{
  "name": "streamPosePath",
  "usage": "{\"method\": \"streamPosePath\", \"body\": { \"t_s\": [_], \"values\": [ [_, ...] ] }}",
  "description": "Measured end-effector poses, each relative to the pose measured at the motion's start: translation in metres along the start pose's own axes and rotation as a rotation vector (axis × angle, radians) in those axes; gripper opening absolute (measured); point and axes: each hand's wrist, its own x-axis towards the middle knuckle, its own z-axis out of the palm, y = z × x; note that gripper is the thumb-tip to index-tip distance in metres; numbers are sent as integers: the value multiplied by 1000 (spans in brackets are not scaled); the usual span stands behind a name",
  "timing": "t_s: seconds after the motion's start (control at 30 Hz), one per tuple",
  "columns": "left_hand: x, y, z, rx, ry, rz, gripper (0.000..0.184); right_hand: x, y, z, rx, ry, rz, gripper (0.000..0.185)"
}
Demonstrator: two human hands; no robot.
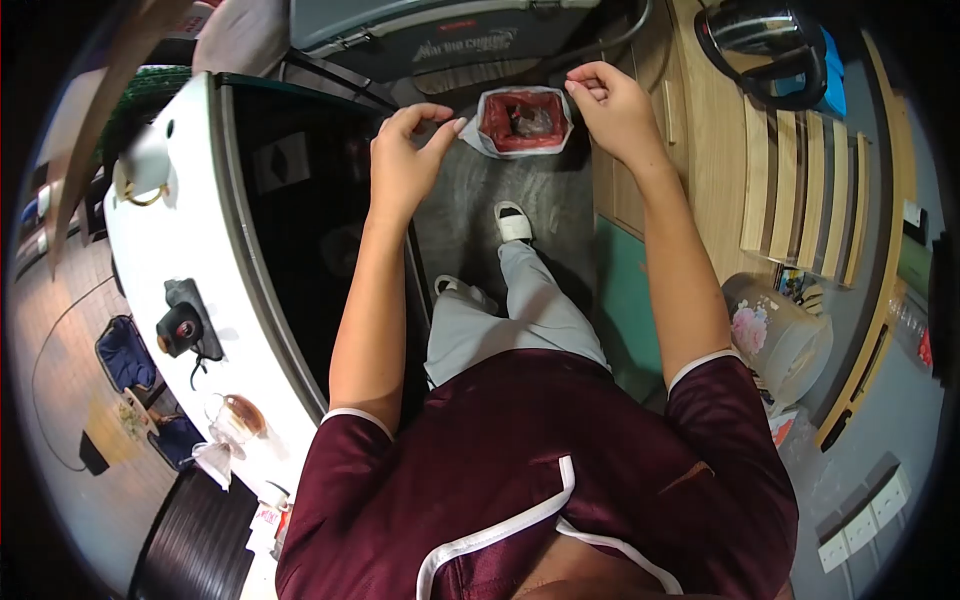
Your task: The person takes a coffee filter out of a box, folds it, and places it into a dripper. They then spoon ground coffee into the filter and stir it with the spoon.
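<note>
My left hand (408,152) is held out ahead of me, thumb and forefinger brought close together in a pinch. What it holds, if anything, is too small to make out. A small bin (490,143) with a pale folded rim and a red lining stands on the floor between my hands as seen from above. Some crumpled clear plastic (540,122) lies inside it. My right hand (615,105) is raised by the bin's right side, its thumb and fingertips pinched too. Whether anything thin sits in that pinch cannot be seen.
Left is a white counter (235,300) with a black device (185,318) and a glass jug (235,415). On the right, a wooden worktop (715,180) carries a kettle (765,50) and a slatted rack (805,195). A grey case (440,40) stands ahead.
</note>
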Motion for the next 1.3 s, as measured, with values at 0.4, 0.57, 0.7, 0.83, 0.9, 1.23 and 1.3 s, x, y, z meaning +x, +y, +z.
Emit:
{"method": "streamPosePath", "body": {
  "t_s": [0.4, 0.57, 0.7, 0.83, 0.9, 1.23, 1.3],
  "values": [
    [-66, 71, -150, -15, 411, 0, 14, 21, -172, 35, 201, -164, -365, 20],
    [-139, 67, -213, 22, 619, -109, 19, -6, -245, 102, 207, -412, -454, 24],
    [-211, 46, -250, -31, 889, -157, 19, -55, -295, 163, 258, -626, -579, 25],
    [-290, 36, -281, -143, 1091, -277, 19, -118, -342, 213, 319, -832, -794, 20],
    [-325, 36, -294, -155, 1209, -318, 19, -155, -364, 230, 451, -941, -895, 19],
    [-472, 19, -316, 93, 1479, -567, 19, -307, -402, 306, 445, -1164, -1075, 17],
    [-489, 16, -314, 27, 1502, -546, 15, -324, -402, 320, 415, -1260, -1077, 19]
  ]
}}
